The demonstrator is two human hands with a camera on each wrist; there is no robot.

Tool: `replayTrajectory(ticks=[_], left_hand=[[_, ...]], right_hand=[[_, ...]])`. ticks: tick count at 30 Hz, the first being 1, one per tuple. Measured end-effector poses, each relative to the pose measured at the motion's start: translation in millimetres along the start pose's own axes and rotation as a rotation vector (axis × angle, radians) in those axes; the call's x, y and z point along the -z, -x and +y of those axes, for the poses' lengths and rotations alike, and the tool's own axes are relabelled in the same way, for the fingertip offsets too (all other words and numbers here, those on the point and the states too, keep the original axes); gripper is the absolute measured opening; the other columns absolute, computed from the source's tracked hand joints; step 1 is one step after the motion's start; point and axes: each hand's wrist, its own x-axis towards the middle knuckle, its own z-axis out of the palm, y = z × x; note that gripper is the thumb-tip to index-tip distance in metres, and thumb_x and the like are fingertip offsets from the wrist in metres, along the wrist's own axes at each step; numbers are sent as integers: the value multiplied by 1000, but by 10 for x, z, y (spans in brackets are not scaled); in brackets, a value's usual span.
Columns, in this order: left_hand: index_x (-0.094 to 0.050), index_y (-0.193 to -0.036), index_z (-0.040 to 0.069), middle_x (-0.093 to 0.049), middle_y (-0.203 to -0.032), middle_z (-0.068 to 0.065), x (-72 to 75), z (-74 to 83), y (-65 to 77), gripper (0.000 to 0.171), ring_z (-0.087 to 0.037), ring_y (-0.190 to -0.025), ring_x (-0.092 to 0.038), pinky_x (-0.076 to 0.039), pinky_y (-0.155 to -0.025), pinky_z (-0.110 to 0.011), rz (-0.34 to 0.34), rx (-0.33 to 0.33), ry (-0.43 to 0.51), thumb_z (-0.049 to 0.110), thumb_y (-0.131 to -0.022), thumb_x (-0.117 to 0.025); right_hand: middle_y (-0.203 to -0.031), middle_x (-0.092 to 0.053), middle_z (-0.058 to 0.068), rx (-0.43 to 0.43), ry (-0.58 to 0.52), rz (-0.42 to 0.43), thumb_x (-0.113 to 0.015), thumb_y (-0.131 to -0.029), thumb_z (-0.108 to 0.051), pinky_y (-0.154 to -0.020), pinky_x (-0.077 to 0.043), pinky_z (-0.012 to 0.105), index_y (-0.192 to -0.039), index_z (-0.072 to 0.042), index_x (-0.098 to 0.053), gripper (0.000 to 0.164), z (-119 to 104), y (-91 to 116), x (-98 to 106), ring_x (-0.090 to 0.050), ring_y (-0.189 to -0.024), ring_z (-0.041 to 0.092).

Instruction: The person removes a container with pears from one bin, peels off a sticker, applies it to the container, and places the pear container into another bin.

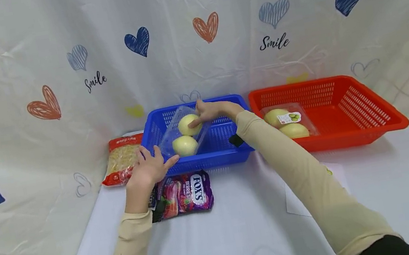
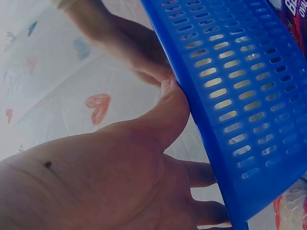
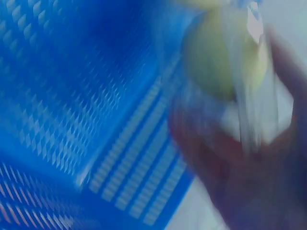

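Observation:
My right hand (image 1: 213, 111) pinches the edge of a clear plastic fruit pack (image 1: 169, 143), fingers and thumb on either side of its upper right edge. Inside are two round, pale yellow-green fruits (image 1: 185, 146). The pack lies tilted over the left half of a blue basket (image 1: 210, 161); motion blurs it in the right wrist view. At that basket's front left corner my left hand (image 1: 148, 170) has its fingers spread and fairly straight. Its thumb lies along the blue rim (image 2: 184, 103), while its other fingers are partly hidden behind the basket wall in the left wrist view.
Right of the blue basket stands a red basket (image 1: 350, 136) holding a similar labelled fruit pack (image 1: 294, 131). A purple Fox's candy bag (image 1: 187, 196) lies in front. A red-and-clear food bag (image 1: 118, 160) leans at the left. White paper (image 1: 296, 203) lies partly under my right sleeve.

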Motion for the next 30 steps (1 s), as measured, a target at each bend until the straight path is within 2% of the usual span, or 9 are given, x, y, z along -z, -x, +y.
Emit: replayTrajectory(ticks=[3,6,8,11,15,19,21,25,30], left_hand=[[-10,-161,-8,0,-163,-44,17,35,-7,88,-57,-156,1,-16,-127,-66,6,-5,-10,59,-108,-33],[-10,-161,-8,1,-163,-45,43,72,-12,88,-57,-155,2,-16,-127,-66,9,-15,-13,59,-108,-32],[-10,-162,-7,2,-163,-44,55,91,-15,88,-57,-155,2,-15,-127,-66,3,-16,-12,59,-108,-32],[-8,-162,-5,3,-163,-44,64,99,-13,87,-58,-155,3,-14,-127,-67,-7,-9,-4,59,-108,-33],[-6,-163,-4,5,-163,-44,61,80,-3,87,-59,-155,5,-12,-126,-68,-20,1,4,58,-108,-33],[-6,-163,-4,7,-163,-44,61,70,7,87,-59,-154,7,-9,-126,-68,-27,-12,21,58,-108,-32],[-6,-163,-4,7,-163,-44,63,64,5,86,-59,-154,8,-7,-127,-68,-29,-17,29,58,-108,-32],[-5,-163,-4,8,-162,-45,49,41,-10,86,-60,-154,7,-7,-126,-69,-35,-23,27,57,-108,-32],[-5,-163,-3,8,-162,-46,46,15,9,86,-61,-153,7,-10,-125,-71,-39,-31,30,57,-108,-32]], right_hand=[[-126,-53,14,12,87,131,-74,-91,-50,-102,-48,44,-147,1,-26,91,-35,273,115,-55,-114,29],[-105,-54,9,-43,144,308,-78,-86,-51,-81,-46,43,-126,-4,-38,74,-24,672,185,-55,-95,30],[-101,-51,7,-120,56,411,-78,-85,-54,-75,-43,40,-121,-6,-38,72,26,990,191,-53,-92,28],[-99,-46,7,-181,-237,500,-75,-87,-54,-67,-43,34,-113,-10,-34,66,130,1489,133,-51,-90,25],[-106,-51,10,-195,-480,459,-67,-94,-54,-69,-52,29,-112,-12,-36,56,258,2081,-43,-55,-95,24],[-118,-53,14,-217,-405,379,-64,-95,-53,-80,-53,29,-124,-6,-40,60,370,2551,-321,-53,-110,25],[-113,-55,12,-259,-338,354,-66,-94,-55,-73,-52,28,-124,-5,-42,63,433,2714,-490,-54,-105,24],[-94,-58,9,-325,-271,308,-68,-90,-59,-62,-47,29,-112,-4,-46,63,530,2869,-821,-55,-86,21],[-80,-50,4,-348,-204,280,-69,-88,-63,-58,-38,28,-102,-4,-50,64,558,2819,-1098,-51,-73,18]])
